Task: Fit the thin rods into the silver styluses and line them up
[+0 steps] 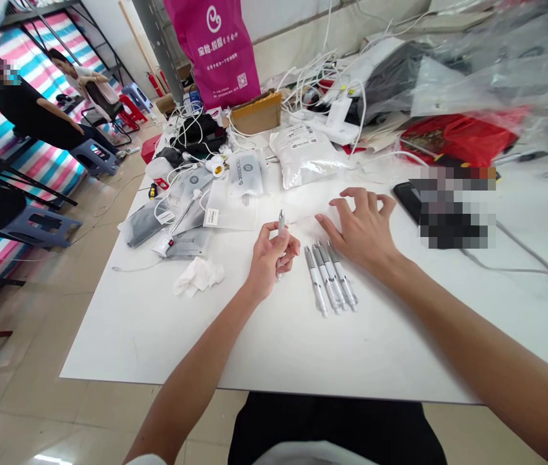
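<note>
My left hand (270, 258) is shut around a slim silver-and-white pen-shaped device (281, 221), held upright with its metal tip above my fingers. Several similar devices (331, 279) lie side by side on the white table (148, 336), between my hands. My right hand (364, 226) rests palm down on the tabletop with its fingers spread and holds nothing. Its heel is just beyond the row's far right end, and its thumb reaches toward my left hand. A crumpled white tissue (198, 276) lies left of my left hand.
Grey pouches (144, 223), white packets (245, 174), a foil bag (305, 155) and tangled white cables (303, 90) crowd the table's far side. A black phone (406, 200) lies right of my right hand. Two seated people (26, 110) are at the left.
</note>
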### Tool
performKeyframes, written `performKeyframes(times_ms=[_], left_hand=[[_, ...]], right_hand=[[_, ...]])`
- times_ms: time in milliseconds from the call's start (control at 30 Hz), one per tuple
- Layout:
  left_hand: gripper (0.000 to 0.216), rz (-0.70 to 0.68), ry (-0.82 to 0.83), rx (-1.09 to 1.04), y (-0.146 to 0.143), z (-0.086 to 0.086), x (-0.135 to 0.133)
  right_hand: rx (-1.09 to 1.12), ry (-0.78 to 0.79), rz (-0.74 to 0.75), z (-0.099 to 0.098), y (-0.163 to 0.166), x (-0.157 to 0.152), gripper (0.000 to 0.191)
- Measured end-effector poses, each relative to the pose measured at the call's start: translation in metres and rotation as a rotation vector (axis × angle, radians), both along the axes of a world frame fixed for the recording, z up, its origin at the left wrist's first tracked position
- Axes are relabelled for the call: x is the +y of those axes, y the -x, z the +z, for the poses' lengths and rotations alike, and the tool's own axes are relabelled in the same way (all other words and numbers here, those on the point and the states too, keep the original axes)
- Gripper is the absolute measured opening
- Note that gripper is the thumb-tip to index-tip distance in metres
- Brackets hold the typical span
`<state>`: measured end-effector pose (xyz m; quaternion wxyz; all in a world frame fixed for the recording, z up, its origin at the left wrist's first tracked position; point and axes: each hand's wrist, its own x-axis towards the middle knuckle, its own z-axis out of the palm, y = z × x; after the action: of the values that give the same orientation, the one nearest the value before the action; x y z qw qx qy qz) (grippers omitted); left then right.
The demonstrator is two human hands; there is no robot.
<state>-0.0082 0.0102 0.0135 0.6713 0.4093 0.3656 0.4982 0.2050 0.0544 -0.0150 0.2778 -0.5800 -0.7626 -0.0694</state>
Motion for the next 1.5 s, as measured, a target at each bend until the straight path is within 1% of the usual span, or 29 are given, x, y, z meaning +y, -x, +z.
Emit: performKeyframes(times_ms=[133,267,400,500,600,767,900,967,1067,1200,1267,1367,1500], left_hand=[[0.054,-0.001,0.011,-0.022,0.001,0.000,0.002],[0.040,0.013,-0.004,-0.005,0.002,-0.002,0.002],[0.042,0.056,-0.005,0.004,0.000,-0.002,0.002],[0.047,0.071,-0.029,-0.037,-0.001,-0.003,0.004],[0.040,0.098,-0.070,-0.038,-0.001,-0.006,0.006],[0.036,0.079,-0.113,-0.037,0.000,-0.005,0.004],[0.035,0.056,-0.118,-0.013,0.000,-0.004,0.003],[0.035,0.107,-0.110,0.011,0.002,-0.005,0.005],[0.035,0.220,-0.126,0.050,0.006,-0.004,0.010],[0.038,0.263,-0.105,0.067,0.013,-0.001,0.014],[0.039,0.276,-0.088,0.047,0.014,0.000,0.015],[0.041,0.269,-0.070,0.027,0.012,0.000,0.014],[0.039,0.248,-0.047,0.024,0.010,-0.002,0.012]], right_hand=[[-0.002,-0.006,0.054,0.002,0.007,-0.005,0.047],[0.009,-0.005,0.075,0.002,0.009,-0.006,0.044],[0.039,-0.001,0.097,0.002,0.009,-0.006,0.041],[0.101,-0.004,0.187,0.005,0.010,-0.008,0.036],[0.183,0.011,0.305,0.009,0.013,-0.014,0.033],[0.280,0.111,0.502,0.011,0.024,-0.027,0.031],[0.309,0.178,0.586,0.010,0.031,-0.032,0.026],[0.300,0.194,0.582,0.008,0.030,-0.031,0.026],[0.295,0.185,0.503,0.004,0.026,-0.026,0.023],[0.288,0.165,0.403,-0.001,0.019,-0.020,0.022],[0.216,0.103,0.382,0.000,0.017,-0.018,0.026],[0.041,-0.037,0.367,0.004,0.015,-0.016,0.032],[-0.089,-0.137,0.332,0.005,0.011,-0.012,0.028]])
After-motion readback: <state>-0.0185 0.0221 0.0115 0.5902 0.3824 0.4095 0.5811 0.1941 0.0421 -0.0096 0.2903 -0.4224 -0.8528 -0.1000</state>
